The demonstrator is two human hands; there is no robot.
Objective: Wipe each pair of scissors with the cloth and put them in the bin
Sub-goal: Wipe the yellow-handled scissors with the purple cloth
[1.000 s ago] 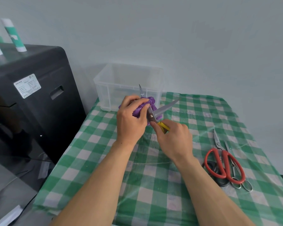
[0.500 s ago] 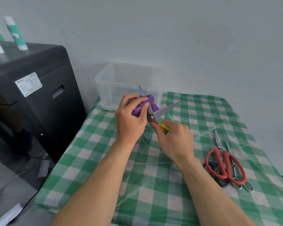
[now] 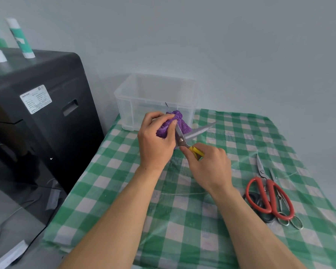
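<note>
Yellow-handled scissors point(image 3: 181, 140): held in the air over the far left of the checked table point(image 3: 182, 220), just in front of the clear bin point(image 3: 136, 105), blades spread in a V. The right hand point(image 3: 208, 164) grips the yellow handles, fingers curled round them. The left hand point(image 3: 155, 140) pinches the purple cloth point(image 3: 177, 118) round the upright blade, thumb and fingers pressed together on it. Only the blade's tip shows above the cloth.

Change over the last second — slight. The cloth sits a little nearer the tip than it did, with less bare steel above it. The free blade still points right, uncovered, and both grips are as they were. Reading: a wiping stroke up the first blade is near its end. The second blade looks not yet wiped, so this pair is judged not ready for the bin.

Outstanding: red-handled scissors point(image 3: 268, 195) lie near the table's right edge with a slim steel pair point(image 3: 272, 174) just beside them — both untouched, well apart from the bin. Whether the bin holds any pair cannot be told. The task is judged to be in its early part.
</note>
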